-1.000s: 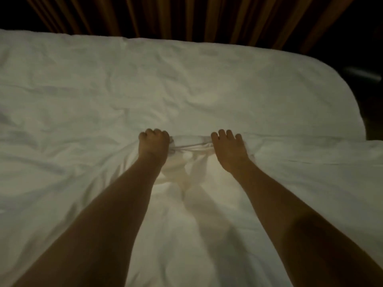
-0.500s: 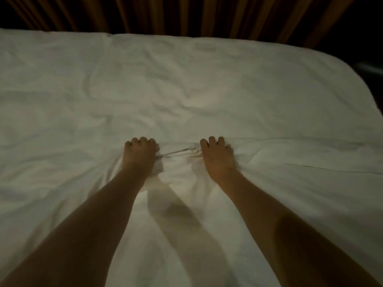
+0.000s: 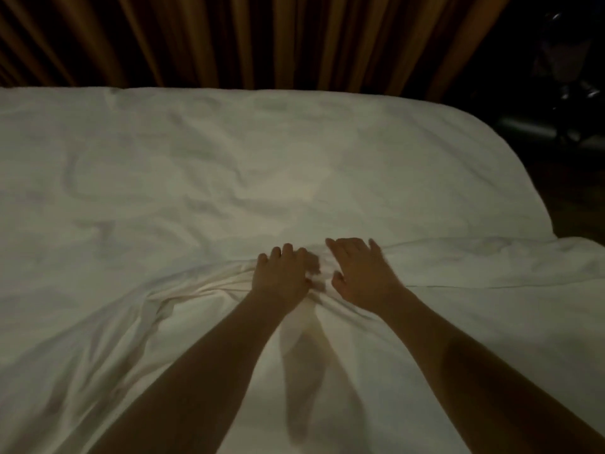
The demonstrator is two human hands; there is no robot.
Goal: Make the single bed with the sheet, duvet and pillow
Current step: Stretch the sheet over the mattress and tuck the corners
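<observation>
A white duvet (image 3: 458, 322) covers the near half of the bed, and its far edge runs rightward from my hands. Beyond that edge lies the white, creased sheet (image 3: 229, 152) on the mattress. My left hand (image 3: 281, 276) grips a bunched fold of the duvet edge, fingers curled over it. Just to its right, my right hand (image 3: 360, 273) lies on the duvet edge with fingers spread and straight, slightly blurred. Folds fan out toward me from under both hands. No pillow is in view.
Brown pleated curtains (image 3: 262, 37) hang close behind the bed's far side. The mattress ends in a rounded corner (image 3: 523, 178) at the right, with dark floor and a dim dark object (image 3: 563, 93) beyond it.
My hands have drawn closer together on the duvet edge. My right hand's fingers have uncurled and spread. The view has tilted up, showing more curtain.
</observation>
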